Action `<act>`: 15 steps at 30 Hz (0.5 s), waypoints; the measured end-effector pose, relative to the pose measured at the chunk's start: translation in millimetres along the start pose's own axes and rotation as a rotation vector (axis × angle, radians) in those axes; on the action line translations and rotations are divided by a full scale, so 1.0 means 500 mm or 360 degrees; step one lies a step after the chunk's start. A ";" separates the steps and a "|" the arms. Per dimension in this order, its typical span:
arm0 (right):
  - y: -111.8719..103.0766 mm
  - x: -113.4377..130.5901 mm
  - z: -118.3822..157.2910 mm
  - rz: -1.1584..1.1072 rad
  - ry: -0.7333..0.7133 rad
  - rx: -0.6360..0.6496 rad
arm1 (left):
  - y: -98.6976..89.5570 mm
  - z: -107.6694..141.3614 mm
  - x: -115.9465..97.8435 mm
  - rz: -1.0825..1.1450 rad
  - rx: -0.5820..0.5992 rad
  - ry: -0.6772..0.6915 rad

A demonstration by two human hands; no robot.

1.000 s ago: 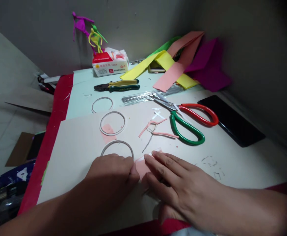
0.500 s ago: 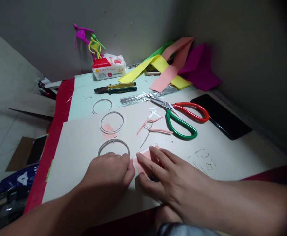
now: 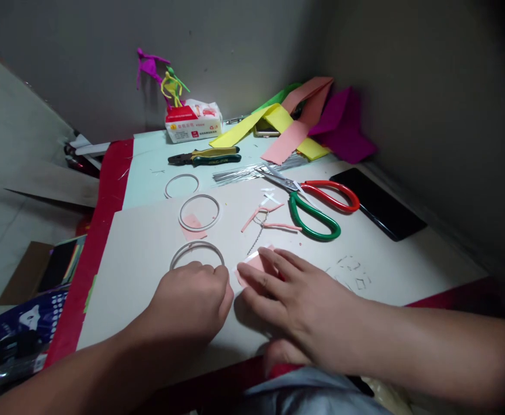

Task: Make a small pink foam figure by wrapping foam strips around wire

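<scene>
Head view, left hand point(image 3: 189, 302) on ring point(image 3: 196, 242), right hand point(image 3: 295, 294) on pink paper point(image 3: 255, 264) (white-edged)

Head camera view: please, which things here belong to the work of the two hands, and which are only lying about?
In the work: the left hand at the wire ring; the right hand on the pink paper piece.

Probably just lying about: the red-and-green scissors, the pliers, the tissue pack, the black phone.
</scene>
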State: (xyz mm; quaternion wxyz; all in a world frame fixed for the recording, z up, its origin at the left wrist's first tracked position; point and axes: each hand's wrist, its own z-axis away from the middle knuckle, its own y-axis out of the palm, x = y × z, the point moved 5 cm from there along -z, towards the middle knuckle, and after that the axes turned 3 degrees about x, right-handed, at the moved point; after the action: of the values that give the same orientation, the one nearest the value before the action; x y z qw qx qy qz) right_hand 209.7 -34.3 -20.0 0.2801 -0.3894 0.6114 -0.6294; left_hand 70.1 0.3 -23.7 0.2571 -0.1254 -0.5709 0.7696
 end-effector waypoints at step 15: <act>-0.025 -0.069 0.080 -0.0151 0.0260 -0.0218 | 0.000 -0.001 -0.002 0.0003 0.0115 -0.0040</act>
State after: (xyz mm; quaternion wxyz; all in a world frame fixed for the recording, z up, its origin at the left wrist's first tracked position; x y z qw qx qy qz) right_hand 263.3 -26.5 -14.8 0.1719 -0.3835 0.6547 -0.6283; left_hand 71.2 0.0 -23.7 0.2535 -0.1070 -0.5459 0.7914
